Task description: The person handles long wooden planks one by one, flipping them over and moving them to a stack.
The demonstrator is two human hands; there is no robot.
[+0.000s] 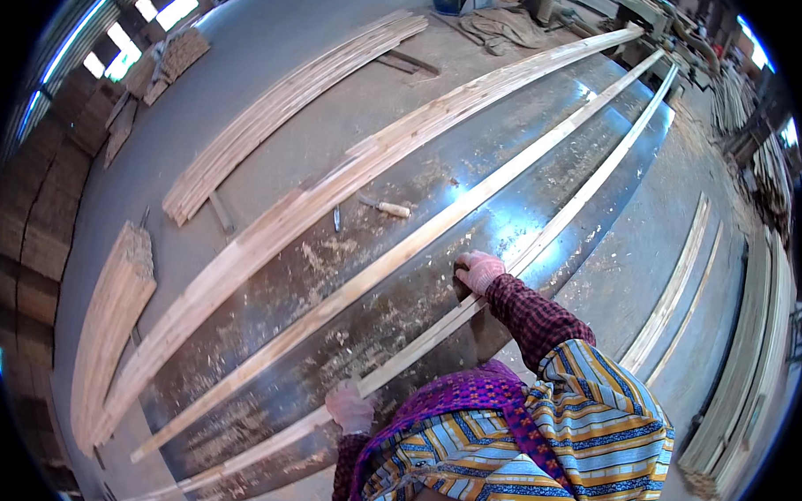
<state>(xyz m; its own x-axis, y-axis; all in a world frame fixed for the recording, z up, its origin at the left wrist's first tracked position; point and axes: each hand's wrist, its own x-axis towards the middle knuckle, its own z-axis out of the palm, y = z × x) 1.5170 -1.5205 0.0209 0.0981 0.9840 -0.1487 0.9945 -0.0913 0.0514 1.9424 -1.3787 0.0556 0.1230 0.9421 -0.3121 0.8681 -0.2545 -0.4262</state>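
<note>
Long, narrow wooden strips (422, 342) lie side by side along the near side of a dark metal-topped table (368, 318). My left hand (349, 407) is closed around them near their left part, slightly blurred. Further along to the right, my right hand (480, 272) grips the same strips from above, its fingertips partly hidden. Beyond them, a single wooden strip (401, 246) runs the table's length. A tool with a wooden handle (387, 207) rests past that strip, and a small blade-like piece (336, 219) lies to its left.
A long row of strips (328, 189) lines the table's far edge. Bundled strips (290, 100) lie beyond it, with another bundle (112, 322) at the left. Machinery (645, 17) stands at the far right end. Boards (741, 362) and loose strips (672, 290) lie at the right.
</note>
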